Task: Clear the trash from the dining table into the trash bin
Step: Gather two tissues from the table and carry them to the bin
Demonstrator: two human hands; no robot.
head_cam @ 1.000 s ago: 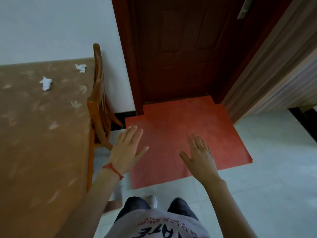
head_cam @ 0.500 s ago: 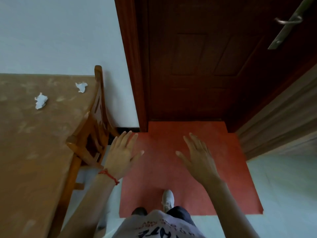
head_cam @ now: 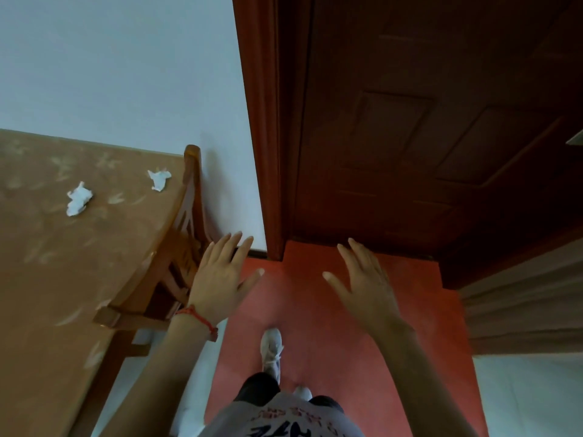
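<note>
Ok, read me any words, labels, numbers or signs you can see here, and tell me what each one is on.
Shirt: red lettering above larger black lettering across the front, seen upside down, blurred and cut off by the bottom edge of the picture; not readable.
Nothing else carries text: none on the crumpled tissues, the dining table, the door or the red mat.

dining table (head_cam: 47,279): cut by left edge | chair (head_cam: 164,263): seat hidden under table
</note>
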